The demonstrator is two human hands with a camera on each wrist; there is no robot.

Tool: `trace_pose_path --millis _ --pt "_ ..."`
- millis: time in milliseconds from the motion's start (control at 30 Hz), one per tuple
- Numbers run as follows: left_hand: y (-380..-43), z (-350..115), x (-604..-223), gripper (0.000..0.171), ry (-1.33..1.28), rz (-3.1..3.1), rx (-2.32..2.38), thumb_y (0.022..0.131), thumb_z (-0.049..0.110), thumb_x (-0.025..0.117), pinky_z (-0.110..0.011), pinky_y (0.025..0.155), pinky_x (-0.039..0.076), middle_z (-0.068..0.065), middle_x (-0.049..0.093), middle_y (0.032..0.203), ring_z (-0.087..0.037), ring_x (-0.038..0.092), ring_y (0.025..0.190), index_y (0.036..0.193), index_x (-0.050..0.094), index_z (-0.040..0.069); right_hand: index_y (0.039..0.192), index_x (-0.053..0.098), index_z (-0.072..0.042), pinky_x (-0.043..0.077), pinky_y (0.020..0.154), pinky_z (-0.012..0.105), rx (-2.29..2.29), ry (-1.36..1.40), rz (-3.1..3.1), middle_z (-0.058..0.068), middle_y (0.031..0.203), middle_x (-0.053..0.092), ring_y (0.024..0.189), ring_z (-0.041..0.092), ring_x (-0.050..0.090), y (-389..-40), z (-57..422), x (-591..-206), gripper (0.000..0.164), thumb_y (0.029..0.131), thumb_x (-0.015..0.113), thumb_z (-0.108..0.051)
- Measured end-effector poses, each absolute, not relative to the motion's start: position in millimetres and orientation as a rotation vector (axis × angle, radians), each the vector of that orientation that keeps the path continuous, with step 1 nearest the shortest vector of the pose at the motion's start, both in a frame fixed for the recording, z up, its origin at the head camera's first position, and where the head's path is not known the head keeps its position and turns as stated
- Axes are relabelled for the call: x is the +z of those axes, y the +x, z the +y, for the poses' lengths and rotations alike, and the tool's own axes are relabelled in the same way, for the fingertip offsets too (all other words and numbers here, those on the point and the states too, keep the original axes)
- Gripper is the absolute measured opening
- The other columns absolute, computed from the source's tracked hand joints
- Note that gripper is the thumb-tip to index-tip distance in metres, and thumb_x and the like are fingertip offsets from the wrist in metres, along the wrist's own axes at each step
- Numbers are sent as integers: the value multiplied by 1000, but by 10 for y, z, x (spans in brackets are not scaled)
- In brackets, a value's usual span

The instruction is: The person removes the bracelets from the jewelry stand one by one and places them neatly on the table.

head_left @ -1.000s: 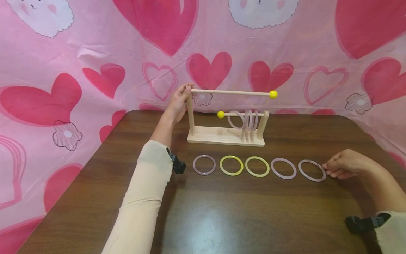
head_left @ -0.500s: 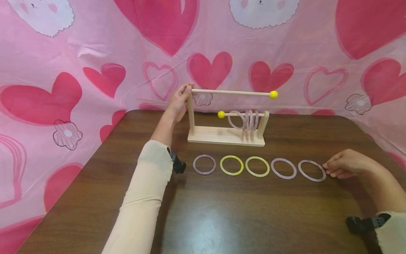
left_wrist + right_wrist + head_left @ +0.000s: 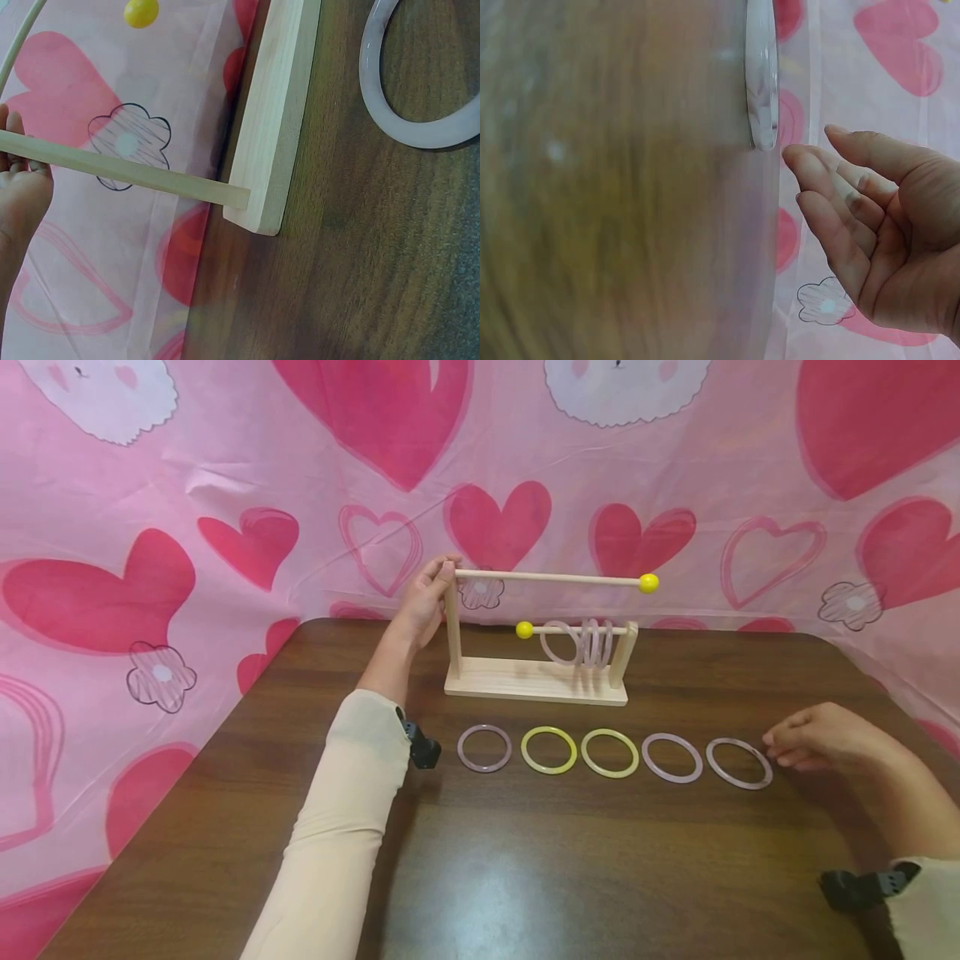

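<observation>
My left hand point(image 3: 423, 606) grips the top of the tall left post of a wooden stand point(image 3: 536, 681). Its upper rod point(image 3: 555, 578) bears no rings; several pale lilac bangles point(image 3: 595, 643) hang on the shorter lower rod. In front of the stand lies a row of bangles: a purple one point(image 3: 461, 748), a yellow one point(image 3: 524, 750), a pale yellow-green one point(image 3: 585, 752), a lilac one point(image 3: 675, 780) and a marbled whitish-purple one point(image 3: 762, 82) at the right end. Just right of that last bangle, my right hand point(image 3: 825, 735) holds nothing, its thumb and loosely bent fingers apart.
Yellow balls point(image 3: 648, 583) cap the rod ends. The dark wooden table point(image 3: 562, 868) reaches back to a pink heart-patterned cloth point(image 3: 337, 460) hanging close behind the stand. Small black cameras point(image 3: 855, 890) are strapped at both wrists.
My right hand has let go of the rightmost bangle and lifted slightly away from it. The bangle stays in the row; my left hand keeps its grip on the post.
</observation>
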State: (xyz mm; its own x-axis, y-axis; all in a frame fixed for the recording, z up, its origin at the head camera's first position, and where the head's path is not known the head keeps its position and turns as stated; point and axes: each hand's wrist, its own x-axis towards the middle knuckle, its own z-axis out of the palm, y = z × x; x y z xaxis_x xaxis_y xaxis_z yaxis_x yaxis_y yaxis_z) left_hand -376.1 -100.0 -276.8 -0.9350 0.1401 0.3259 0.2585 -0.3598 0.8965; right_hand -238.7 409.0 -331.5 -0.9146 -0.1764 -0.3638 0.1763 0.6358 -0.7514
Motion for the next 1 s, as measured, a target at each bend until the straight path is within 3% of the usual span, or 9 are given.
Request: trace_pose_path --millis 200,433,567,733,1000 --pt "-3760 -1006 -2770 13 -552 -1718 -2482 98 15 44 -36 91 30 0 53 91 -13 44 90 101 56 16 97 62 14 53 63 32 -1227 -9 2496 6 81 68 70 13 64 -2407 4000 -3284 21 87 56 -4" --pt "-3763 -1004 -2769 19 -546 -1718 -2483 98 15 44 -30 86 33 0 53 90 -14 44 90 112 52 6 100 58 19 53 64 31 -1241 -43 2530 8 82 68 70 14 65 -2444 3878 -3257 26 88 56 -3" --pt "-3756 -1000 -2767 21 -544 -1714 -2488 98 15 44 -35 91 30 -1 53 89 -15 44 91 114 52 4 103 54 23 53 65 31 -1234 -67 2559 11 83 68 70 14 65 -2461 3793 -3234 32 87 59 -4" --pt "-3758 -999 -2773 21 -545 -1714 -2488 98 15 43 -30 85 33 0 54 88 -16 44 91 114 52 5 104 52 25 53 65 31 -1252 -101 2582 14 84 68 70 13 65 -2484 3685 -3204 31 88 57 -1" --pt "-3763 -1000 -2777 13 -560 -1700 -2488 98 14 43 -24 80 35 2 58 86 -20 43 95 99 57 17 107 53 22 53 66 30 -1188 -146 2660 18 88 67 71 12 65 -2548 3444 -3113 35 90 57 -9"
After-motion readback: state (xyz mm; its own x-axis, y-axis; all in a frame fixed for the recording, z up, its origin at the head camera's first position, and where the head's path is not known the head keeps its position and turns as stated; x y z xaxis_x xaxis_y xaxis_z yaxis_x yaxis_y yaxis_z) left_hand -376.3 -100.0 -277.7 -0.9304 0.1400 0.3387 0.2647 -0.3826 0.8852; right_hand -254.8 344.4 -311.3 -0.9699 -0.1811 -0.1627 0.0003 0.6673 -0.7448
